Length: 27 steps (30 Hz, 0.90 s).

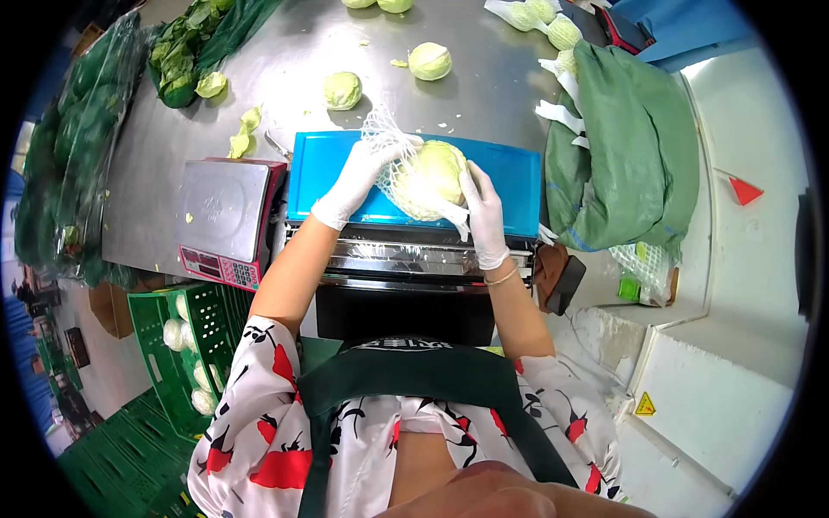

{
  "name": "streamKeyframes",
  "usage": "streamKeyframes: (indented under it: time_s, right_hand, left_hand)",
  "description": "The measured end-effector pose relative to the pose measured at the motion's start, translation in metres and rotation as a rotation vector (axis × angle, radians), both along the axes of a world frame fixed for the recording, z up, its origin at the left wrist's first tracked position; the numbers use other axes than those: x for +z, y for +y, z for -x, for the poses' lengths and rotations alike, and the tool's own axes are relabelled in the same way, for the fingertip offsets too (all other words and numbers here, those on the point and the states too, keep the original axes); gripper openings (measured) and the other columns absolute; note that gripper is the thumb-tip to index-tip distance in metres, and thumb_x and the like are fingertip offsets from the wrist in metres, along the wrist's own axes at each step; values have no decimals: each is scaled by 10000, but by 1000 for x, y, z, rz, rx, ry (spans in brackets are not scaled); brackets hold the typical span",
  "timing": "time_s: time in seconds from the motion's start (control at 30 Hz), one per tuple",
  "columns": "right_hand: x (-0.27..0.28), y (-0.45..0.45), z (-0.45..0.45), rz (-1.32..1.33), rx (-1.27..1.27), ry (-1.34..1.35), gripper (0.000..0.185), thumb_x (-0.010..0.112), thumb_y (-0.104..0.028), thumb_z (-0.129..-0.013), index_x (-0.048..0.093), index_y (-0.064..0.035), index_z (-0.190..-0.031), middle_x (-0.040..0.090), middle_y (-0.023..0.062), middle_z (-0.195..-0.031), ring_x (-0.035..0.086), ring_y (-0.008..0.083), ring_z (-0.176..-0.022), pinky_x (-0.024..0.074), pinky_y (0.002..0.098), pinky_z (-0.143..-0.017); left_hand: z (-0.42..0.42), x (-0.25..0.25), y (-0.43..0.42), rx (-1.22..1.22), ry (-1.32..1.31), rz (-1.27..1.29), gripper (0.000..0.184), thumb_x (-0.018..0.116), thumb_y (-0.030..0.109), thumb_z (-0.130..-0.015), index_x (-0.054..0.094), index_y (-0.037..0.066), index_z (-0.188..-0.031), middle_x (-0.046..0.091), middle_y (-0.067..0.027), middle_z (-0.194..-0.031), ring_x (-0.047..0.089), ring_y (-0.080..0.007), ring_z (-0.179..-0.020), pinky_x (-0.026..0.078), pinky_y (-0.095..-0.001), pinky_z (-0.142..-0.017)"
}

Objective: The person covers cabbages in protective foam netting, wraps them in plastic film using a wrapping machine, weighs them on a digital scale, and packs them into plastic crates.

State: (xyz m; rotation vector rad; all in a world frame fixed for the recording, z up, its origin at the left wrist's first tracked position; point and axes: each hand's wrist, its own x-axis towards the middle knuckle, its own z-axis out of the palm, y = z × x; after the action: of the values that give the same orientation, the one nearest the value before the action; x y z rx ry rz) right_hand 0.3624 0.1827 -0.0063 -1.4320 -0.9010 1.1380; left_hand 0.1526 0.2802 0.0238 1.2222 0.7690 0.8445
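A pale green cabbage (442,170) is held between my two white-gloved hands above a blue tray (509,177). White foam netting (401,186) lies around its left and lower sides, with a loose end hanging at the lower right. My left hand (361,177) grips the netting at the cabbage's upper left, fingers partly hidden by the mesh. Against the cabbage's right side rest the fingers of my right hand (484,211). Two bare cabbages (343,91) (430,61) sit on the metal table (492,104) beyond the tray.
Left of the tray stands a red-edged scale (223,207). Green sacking (626,147) and netted cabbages (563,33) are at the right. A green crate (160,363) holds wrapped cabbages at the lower left. Loose leaves (245,131) and bagged produce (78,164) lie further left.
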Motion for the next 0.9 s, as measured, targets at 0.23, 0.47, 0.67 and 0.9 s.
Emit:
streamKeyframes:
  time_s: [0.23, 0.47, 0.67, 0.9]
  right_hand:
    - [23, -25, -5, -77, 355, 37, 761, 756, -92, -858, 343, 49, -1481, 497, 161, -1415, 512, 215, -1263, 470, 323, -1034]
    - [3, -18, -9, 193, 166, 421, 477, 579, -260, -991, 505, 42, -1354, 627, 88, -1213, 630, 184, -1045, 538, 299, -829]
    - [-18, 16, 14, 56, 147, -210, 233, 627, -241, -951, 711, -26, -980, 700, 75, -762, 667, 146, -697, 523, 285, -649]
    - [63, 44, -10, -252, -106, 83, 161, 596, -117, -958, 694, 4, -916, 695, 51, -743, 658, 76, -687, 509, 250, -592]
  left_hand:
    - [14, 1, -12, -305, -14, 111, 538, 572, 152, -867, 507, -21, -1373, 563, -119, -1362, 514, -203, -1278, 384, -332, -1104]
    - [28, -25, -20, -117, -87, 124, 528, 446, 47, -681, 572, -30, -1188, 582, -153, -1297, 533, -235, -1226, 395, -335, -1087]
    - [38, -27, -21, -54, -57, 65, 518, 439, 28, -642, 558, -47, -1140, 598, -186, -1250, 536, -276, -1222, 391, -367, -1100]
    - [31, -4, -19, -135, 46, -75, 514, 411, -51, -664, 624, -45, -1132, 657, -145, -1195, 595, -225, -1141, 418, -331, -1059]
